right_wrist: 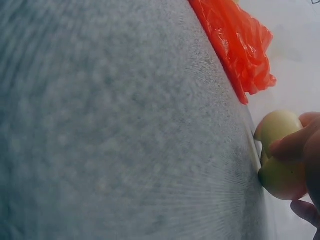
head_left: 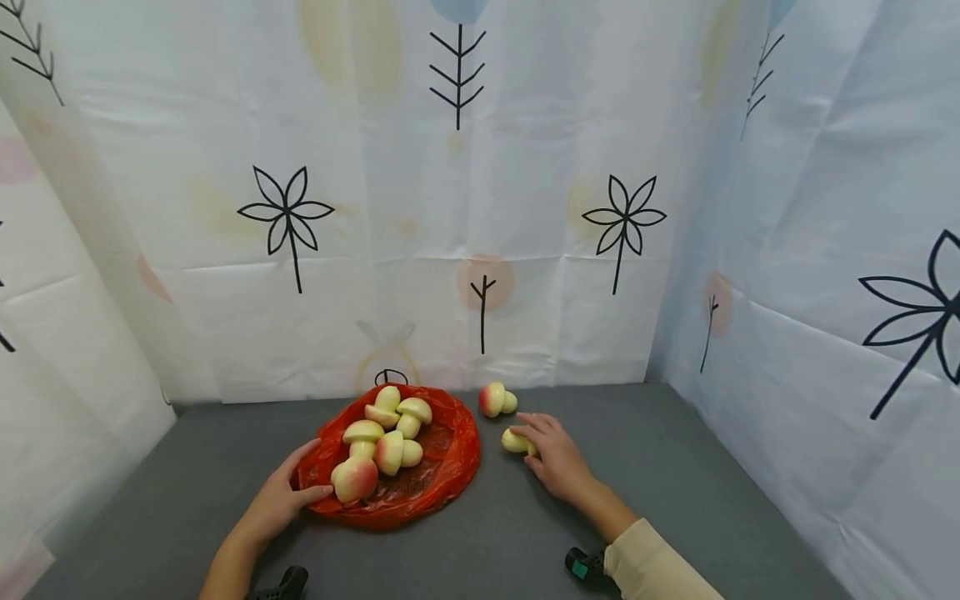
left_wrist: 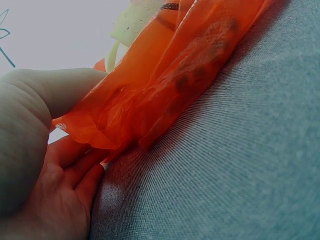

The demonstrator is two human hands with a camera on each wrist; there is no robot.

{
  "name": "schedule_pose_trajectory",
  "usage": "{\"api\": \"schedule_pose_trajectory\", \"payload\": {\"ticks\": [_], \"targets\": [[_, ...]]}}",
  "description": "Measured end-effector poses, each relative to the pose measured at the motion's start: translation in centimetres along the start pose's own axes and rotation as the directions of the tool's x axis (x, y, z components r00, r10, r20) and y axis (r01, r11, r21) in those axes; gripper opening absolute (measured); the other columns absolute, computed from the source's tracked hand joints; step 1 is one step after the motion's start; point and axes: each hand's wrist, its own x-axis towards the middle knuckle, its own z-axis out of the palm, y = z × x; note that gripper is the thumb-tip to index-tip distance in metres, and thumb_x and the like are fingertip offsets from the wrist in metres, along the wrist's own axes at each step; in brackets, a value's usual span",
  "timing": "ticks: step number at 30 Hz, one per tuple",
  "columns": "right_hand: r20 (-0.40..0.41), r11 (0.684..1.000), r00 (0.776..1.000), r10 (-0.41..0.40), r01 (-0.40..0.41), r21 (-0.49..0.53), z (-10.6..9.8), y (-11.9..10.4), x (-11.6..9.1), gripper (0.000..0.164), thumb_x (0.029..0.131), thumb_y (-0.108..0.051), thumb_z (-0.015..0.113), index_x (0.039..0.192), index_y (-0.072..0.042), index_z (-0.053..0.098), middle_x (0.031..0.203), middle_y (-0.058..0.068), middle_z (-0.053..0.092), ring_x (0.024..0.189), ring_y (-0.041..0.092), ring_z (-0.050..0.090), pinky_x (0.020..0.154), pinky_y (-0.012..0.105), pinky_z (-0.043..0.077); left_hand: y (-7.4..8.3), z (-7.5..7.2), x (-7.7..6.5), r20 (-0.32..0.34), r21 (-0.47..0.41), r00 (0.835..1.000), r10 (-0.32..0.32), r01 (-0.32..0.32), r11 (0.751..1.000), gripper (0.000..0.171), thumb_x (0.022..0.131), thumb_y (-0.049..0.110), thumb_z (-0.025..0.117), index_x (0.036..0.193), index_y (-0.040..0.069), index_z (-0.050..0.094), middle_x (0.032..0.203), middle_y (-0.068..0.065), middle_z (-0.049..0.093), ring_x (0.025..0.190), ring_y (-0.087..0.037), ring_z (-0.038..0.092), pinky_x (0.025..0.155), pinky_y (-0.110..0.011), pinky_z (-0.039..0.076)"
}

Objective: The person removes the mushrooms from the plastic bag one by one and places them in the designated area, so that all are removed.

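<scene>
Beige sleeve [head_left: 658, 562] nearest, right hand [head_left: 561, 462] pinching the mushroom [head_left: 514, 441] directly below — likely light, firm, best held mid-length — while left hand [head_left: 277, 504] grips the bag [head_left: 459, 479].

No legible txt, nos. or brands in any view. Red bag [left_wrist: 150, 70] has dark marks [left_wrist: 198, 73] in L wrist view, too blurred to read.

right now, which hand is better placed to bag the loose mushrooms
Probably the right hand: its fingers touch one loose mushroom, the other just beyond. The left hand holds the bag.
</scene>
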Motion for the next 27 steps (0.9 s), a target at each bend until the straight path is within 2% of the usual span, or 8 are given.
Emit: {"api": "schedule_pose_trajectory", "payload": {"ticks": [5, 10, 14, 19, 23, 27], "targets": [[0.048, 0.998, 0.998, -0.034, 0.037, -0.057, -0.3, 0.2, -0.2, 0.052, 0.074, 0.003, 0.081, 0.121, -0.012, 0.066, 0.138, 0.009, 0.053, 0.128, 0.035, 0.044, 0.093, 0.055, 0.044, 0.0, 0.1, 0.0, -0.007, 0.028, 1.000, -0.005, 0.005, 1.000, 0.090, 0.086, 0.029, 0.074, 0.154, 0.009, 0.019, 0.154, -0.027, 0.017, 0.138, -0.047, 0.020, 0.108, -0.064, 0.020], [0.119, 0.998, 0.993, -0.016, 0.023, -0.056, -1.0, 0.4, -0.2, 0.050, 0.078, 0.006, 0.077, 0.123, -0.012, 0.066, 0.144, 0.009, 0.049, 0.133, 0.035, 0.040, 0.086, 0.063, 0.045, 0.0, 0.1, 0.0, -0.014, 0.029, 1.000, -0.012, 0.012, 1.000, 0.090, 0.085, 0.030, 0.075, 0.154, 0.010, 0.020, 0.154, -0.027, 0.017, 0.138, -0.047, 0.020, 0.107, -0.064, 0.020], [0.149, 1.000, 0.989, 0.018, -0.021, 0.021, -1.1, 1.1, -0.1, 0.041, 0.083, 0.003, 0.073, 0.121, -0.009, 0.066, 0.148, 0.012, 0.043, 0.138, 0.037, 0.032, 0.095, 0.062, 0.040, 0.0, 0.1, 0.1, -0.018, 0.037, 1.000, -0.009, 0.009, 0.999, 0.090, 0.085, 0.031, 0.075, 0.154, 0.010, 0.021, 0.154, -0.026, 0.018, 0.138, -0.047, 0.021, 0.107, -0.064, 0.021], [0.163, 0.987, 0.985, 0.064, -0.087, 0.138, -0.8, 1.8, 0.2, 0.025, 0.087, -0.012, 0.073, 0.111, -0.007, 0.066, 0.151, 0.018, 0.037, 0.142, 0.042, 0.022, 0.105, 0.060, 0.030, 0.0, 0.1, 0.0, -0.020, 0.034, 1.000, 0.004, -0.003, 0.999, 0.088, 0.085, 0.030, 0.075, 0.153, 0.010, 0.022, 0.154, -0.027, 0.019, 0.138, -0.046, 0.021, 0.108, -0.064, 0.020], [0.149, 0.985, 0.986, 0.069, -0.091, 0.144, -0.6, 1.9, 0.6, 0.025, 0.083, -0.017, 0.078, 0.102, -0.009, 0.064, 0.144, 0.021, 0.043, 0.138, 0.046, 0.026, 0.105, 0.061, 0.029, 0.0, 0.1, -0.1, -0.024, 0.032, 1.000, 0.010, -0.009, 0.999, 0.088, 0.086, 0.030, 0.074, 0.153, 0.010, 0.022, 0.154, -0.027, 0.020, 0.138, -0.046, 0.021, 0.108, -0.063, 0.021], [0.107, 0.989, 0.993, 0.057, -0.071, 0.130, -0.2, 2.2, 1.1, 0.028, 0.078, -0.014, 0.082, 0.094, -0.009, 0.060, 0.133, 0.023, 0.051, 0.129, 0.049, 0.036, 0.101, 0.062, 0.033, 0.1, 0.1, -0.1, -0.021, 0.031, 1.000, 0.007, -0.007, 0.999, 0.088, 0.086, 0.030, 0.074, 0.153, 0.010, 0.022, 0.154, -0.026, 0.019, 0.138, -0.046, 0.021, 0.108, -0.063, 0.021]]}}
